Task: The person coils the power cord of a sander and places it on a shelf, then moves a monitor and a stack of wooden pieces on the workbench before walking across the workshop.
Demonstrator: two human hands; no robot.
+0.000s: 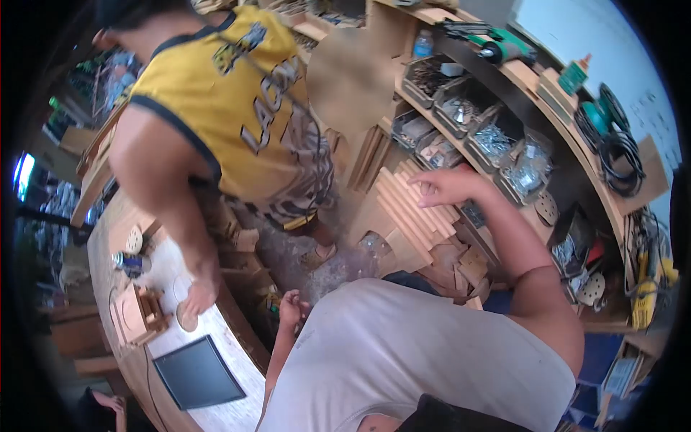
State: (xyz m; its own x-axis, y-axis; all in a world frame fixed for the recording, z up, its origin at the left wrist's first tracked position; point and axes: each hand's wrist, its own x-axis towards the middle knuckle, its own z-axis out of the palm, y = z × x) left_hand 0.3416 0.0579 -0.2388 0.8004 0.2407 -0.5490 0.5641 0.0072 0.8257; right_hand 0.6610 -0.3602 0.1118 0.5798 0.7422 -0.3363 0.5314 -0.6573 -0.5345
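My right hand (440, 186) reaches forward with fingers spread and rests on top of a stack of light wooden strips (414, 216) leaning below the shelves. It grips nothing. My left hand (291, 306) hangs near my white shirt, beside the edge of the workbench (237, 389), with fingers curled in and nothing visible in them. More wood offcuts (464, 266) lie on the floor under the stack.
Another person in a yellow jersey (230, 108) stands close on the left, with a hand (199, 295) on the bench. The bench holds a dark flat panel (198, 374), a small wooden assembly (137, 313) and a can (129, 263). Shelves (547, 122) carry screw bins, power tools and cables.
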